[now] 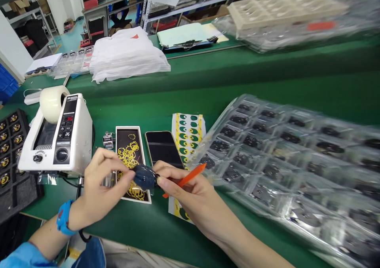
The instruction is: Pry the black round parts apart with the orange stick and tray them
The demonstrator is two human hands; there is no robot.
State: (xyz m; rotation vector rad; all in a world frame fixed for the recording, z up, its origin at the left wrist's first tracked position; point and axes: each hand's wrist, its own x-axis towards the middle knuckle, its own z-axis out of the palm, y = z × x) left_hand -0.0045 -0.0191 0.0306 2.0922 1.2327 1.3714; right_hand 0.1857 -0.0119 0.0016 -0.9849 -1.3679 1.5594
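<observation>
In the head view, the dark part (145,178) is held over the desk (148,230), in front of the box (142,131) of yellow rings (128,151). Its ends are partly covered by fingers and its surface is blurred, so its details are hard to make out. Part and left hand (103,187) hide some of the box; a shiny thing behind the left fingers is too covered to name. The right hand (187,189) hides the phone's near end and the middle of the sticker sheet (190,129). The clear tray (219,121) runs off the right and bottom edges, its dark pieces smeared by glare; the black tray (20,198) is cut off at the left.

The part's long axis runs left to right, dipping slightly to the right. The right thumb and finger are clamped on its right end; the left thumb and forefinger nearly meet at its left end, but whether they grip it I cannot tell. An orange stick (192,173) lies in the right hand, its middle hidden by fingers, slanting up with its tip towards the clear tray. Beyond lies the phone (163,145); left of the box stand a counter (108,140) and the tape dispenser (78,129)
</observation>
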